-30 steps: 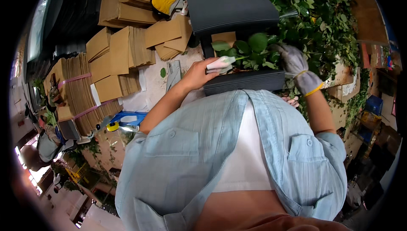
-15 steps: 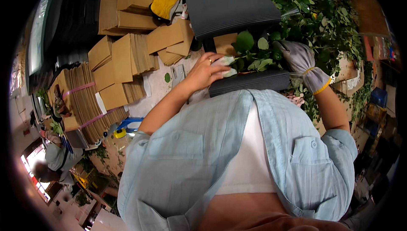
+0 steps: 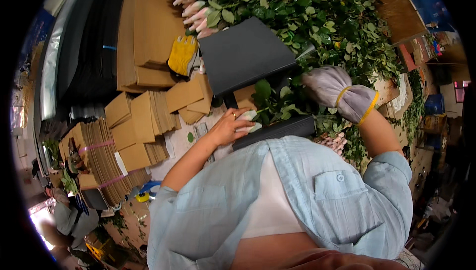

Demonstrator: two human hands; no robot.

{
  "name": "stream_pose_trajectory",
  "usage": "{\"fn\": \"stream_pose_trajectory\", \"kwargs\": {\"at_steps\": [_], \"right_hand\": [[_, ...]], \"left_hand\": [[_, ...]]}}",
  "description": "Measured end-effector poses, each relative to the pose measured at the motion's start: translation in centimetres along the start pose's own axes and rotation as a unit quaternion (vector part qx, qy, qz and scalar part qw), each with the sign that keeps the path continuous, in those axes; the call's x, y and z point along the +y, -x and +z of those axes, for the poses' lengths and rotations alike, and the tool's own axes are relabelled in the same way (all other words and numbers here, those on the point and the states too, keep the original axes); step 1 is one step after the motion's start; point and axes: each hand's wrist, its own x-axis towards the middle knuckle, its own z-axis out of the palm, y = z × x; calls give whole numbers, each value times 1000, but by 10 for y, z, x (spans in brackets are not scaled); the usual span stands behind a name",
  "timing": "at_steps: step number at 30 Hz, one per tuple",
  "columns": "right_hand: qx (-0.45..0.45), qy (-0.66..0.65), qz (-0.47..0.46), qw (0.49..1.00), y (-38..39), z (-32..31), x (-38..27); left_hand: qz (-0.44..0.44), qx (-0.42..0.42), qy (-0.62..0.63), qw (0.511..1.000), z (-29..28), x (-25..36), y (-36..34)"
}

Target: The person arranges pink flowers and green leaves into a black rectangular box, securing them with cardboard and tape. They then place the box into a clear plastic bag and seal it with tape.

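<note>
My bare left hand point(image 3: 227, 130), with a ring on one finger, is closed round a pale greenish-white rose head point(image 3: 248, 119). Its leafy stem point(image 3: 270, 105) points right, lying on a dark corrugated sheet point(image 3: 277, 132) close to my body. My right hand point(image 3: 325, 87) wears a grey glove with yellow bands and is over the far end of the leaves. Its fingers are smeared by motion, so their hold is unclear. Just beyond both hands rises a dark grey panel point(image 3: 245, 54), tilted toward me.
A thick heap of leafy rose stems point(image 3: 327, 15) fills the far right, with pale pink rose heads point(image 3: 191, 10) along its left end. Cardboard stacks point(image 3: 144, 121) and a yellow glove point(image 3: 182, 56) lie left. A person point(image 3: 69, 220) is at the lower left.
The view has shifted, bringing more of the stem heap and pink rose heads into sight. My right hand has drawn slightly away from the leaves; my left keeps its grip on the rose head.
</note>
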Motion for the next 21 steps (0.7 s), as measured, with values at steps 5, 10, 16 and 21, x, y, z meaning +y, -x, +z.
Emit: {"fn": "stream_pose_trajectory", "kwargs": {"at_steps": [5,10,16,21], "right_hand": [[-54,-357,-348,865,-70,12,-68],[-130,-234,-279,922,-88,47,-106],[-143,-107,-241,954,-81,52,-96],[-150,-182,-124,964,-61,56,-54]], "left_hand": [[64,36,17,997,2,2,-4],[84,58,-58,993,7,5,8],[86,58,-38,994,7,6,6],[24,40,35,998,-2,1,-7]]}}
